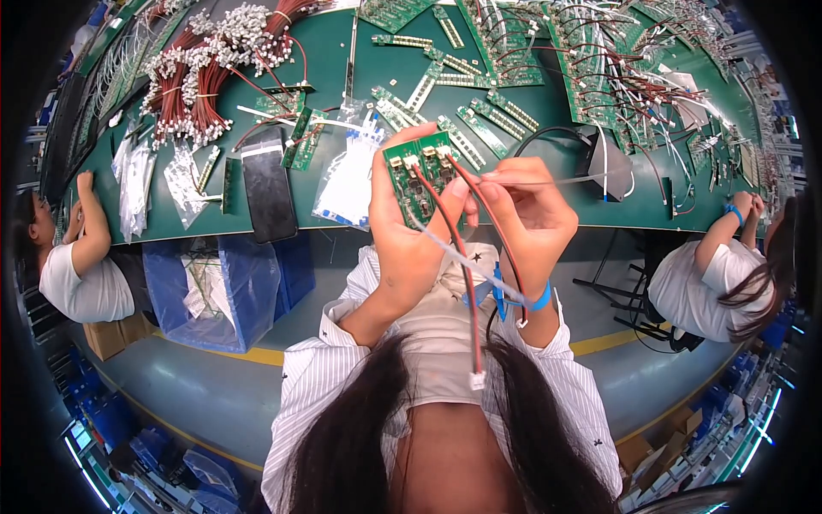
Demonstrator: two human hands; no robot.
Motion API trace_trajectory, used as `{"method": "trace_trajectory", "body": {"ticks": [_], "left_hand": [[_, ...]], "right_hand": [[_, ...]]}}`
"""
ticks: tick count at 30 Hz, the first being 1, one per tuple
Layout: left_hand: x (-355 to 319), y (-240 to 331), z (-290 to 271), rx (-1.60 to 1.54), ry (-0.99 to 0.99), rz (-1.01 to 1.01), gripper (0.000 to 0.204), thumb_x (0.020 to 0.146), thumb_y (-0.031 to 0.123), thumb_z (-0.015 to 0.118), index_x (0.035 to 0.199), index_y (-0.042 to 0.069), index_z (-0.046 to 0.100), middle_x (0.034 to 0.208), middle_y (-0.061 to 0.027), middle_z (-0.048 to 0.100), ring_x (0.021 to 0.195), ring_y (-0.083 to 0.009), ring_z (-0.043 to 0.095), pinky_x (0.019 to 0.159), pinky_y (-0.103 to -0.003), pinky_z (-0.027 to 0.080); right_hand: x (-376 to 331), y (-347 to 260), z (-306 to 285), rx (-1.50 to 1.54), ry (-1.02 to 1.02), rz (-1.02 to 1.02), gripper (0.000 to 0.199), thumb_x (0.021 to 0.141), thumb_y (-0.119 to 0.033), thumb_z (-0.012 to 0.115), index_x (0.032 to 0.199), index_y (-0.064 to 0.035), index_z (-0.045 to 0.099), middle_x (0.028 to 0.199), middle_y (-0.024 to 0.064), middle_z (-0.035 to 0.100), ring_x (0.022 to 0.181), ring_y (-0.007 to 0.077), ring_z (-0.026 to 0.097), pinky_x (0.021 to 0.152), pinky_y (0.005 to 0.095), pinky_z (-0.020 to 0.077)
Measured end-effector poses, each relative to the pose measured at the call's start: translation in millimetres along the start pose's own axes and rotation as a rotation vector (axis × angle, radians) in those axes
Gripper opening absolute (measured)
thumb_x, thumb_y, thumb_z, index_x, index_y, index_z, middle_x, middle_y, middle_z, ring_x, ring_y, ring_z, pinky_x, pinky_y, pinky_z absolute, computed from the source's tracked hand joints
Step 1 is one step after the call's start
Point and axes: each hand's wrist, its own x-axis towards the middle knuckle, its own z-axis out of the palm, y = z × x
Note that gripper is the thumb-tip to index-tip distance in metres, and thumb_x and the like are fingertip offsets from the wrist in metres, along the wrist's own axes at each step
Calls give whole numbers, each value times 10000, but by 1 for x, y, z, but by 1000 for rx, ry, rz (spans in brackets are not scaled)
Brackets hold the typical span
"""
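Note:
My left hand (402, 231) is closed on a small green circuit board (419, 184), held up in front of me over the table's near edge. White connectors sit along the board's top edge, and two red-and-black wire leads (458, 248) hang from it with white plugs at their loose ends. A pale flat cable (445, 247) also runs down from the board. My right hand (535, 206) is close beside it, thumb and fingers pinched on a thin grey strip (556, 182) that reaches out to the right. Whether it is a tool or a cable I cannot tell.
Bundles of red-and-black wire leads (201, 90), narrow boards (462, 141) and larger wired boards (591, 77) lie on the green table (325, 77). A black phone-like slab (267, 184), plastic bags (347, 184) and a black box (606, 167) are nearer. People sit left (86, 274) and right (711, 278).

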Motion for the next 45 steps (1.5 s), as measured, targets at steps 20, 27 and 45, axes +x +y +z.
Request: {"method": "trace_trajectory", "body": {"ticks": [20, 27, 45], "left_hand": [[-1, -16, -13, 306, -6, 224, 511, 896, 326, 421, 1247, -12, 268, 913, -134, 543, 798, -154, 542, 732, -270, 445], [-11, -25, -1, 313, 60, 313, 677, 865, 481, 386, 1281, -24, 210, 1022, -184, 487, 870, -189, 510, 773, -299, 413], [-10, -32, 1, 120, -205, 656, 629, 844, 434, 474, 1230, -36, 314, 972, -241, 457, 782, -224, 506, 647, -316, 437]], "right_hand": [[-2, -1, 13, -144, 14, -192, 145, 715, 59, 638, 844, 26, 581, 811, 108, 558, 692, 142, 554, 594, 242, 455], [-10, -4, 23, -138, 50, -159, 131, 720, 50, 630, 835, 30, 572, 824, 101, 544, 679, 136, 518, 583, 233, 437], [-17, -18, 16, -202, 40, -338, 210, 584, -29, 710, 770, -25, 614, 696, 32, 561, 545, 137, 408, 545, 264, 304]]}}
